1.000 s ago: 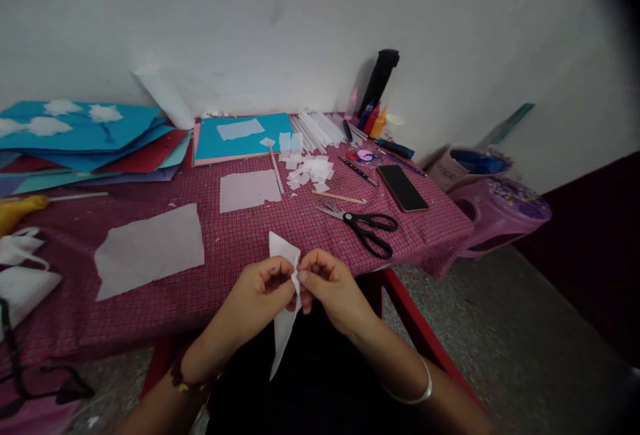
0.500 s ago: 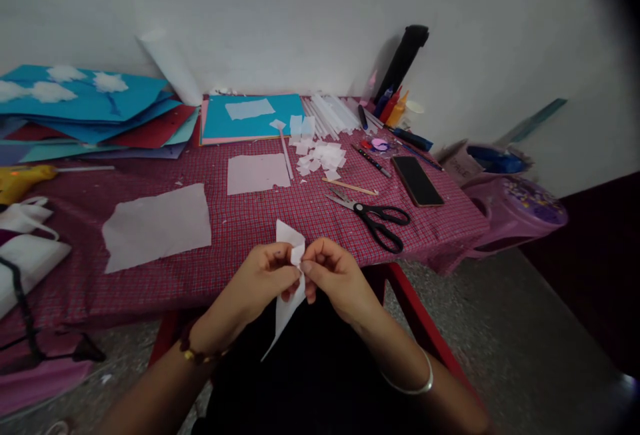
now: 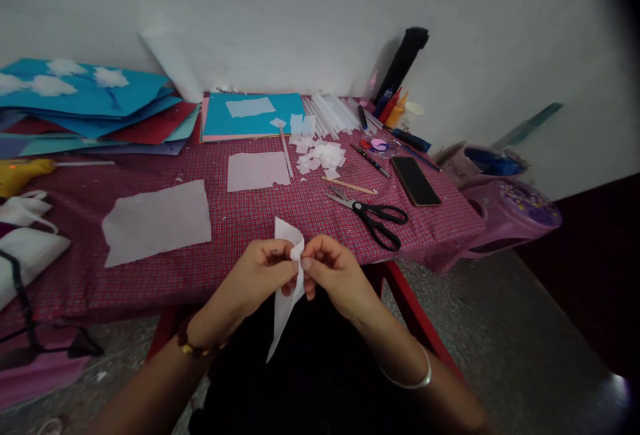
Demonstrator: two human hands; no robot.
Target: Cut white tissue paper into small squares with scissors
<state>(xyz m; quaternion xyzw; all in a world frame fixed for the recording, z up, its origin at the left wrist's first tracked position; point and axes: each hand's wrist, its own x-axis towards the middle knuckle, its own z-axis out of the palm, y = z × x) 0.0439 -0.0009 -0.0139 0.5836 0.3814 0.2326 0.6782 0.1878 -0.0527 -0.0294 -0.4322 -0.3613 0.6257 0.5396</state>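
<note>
L hand [image 3: 259, 276], R hand [image 3: 336, 277] pinch wht paper [image 3: 286, 308]; long axis ~vert. in view, tip down.

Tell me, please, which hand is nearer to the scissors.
Right: the right hand is below and left of the scissors in view; the left hand is farther left.

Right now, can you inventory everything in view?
held paper: one, white, front centre
flat sheets: three, whitish, left and middle
scraps: many, white, middle
scissors: one, black-handled, front right
stick: one, tan, behind scissors
phone: one, black, right
card stacks: two, blue-topped, back
roll: one, white, back left
glue gun: one, yellow, left edge
rods: several, whitish, back middle
bottles: several, mixed colours, back right
tall object: one, black, back right
stool: one, pink, far right
tablecloth: one, red-checked, beneath
left hand: one, brown bracelet, on paper
right hand: one, silver bangle, on paper
</note>
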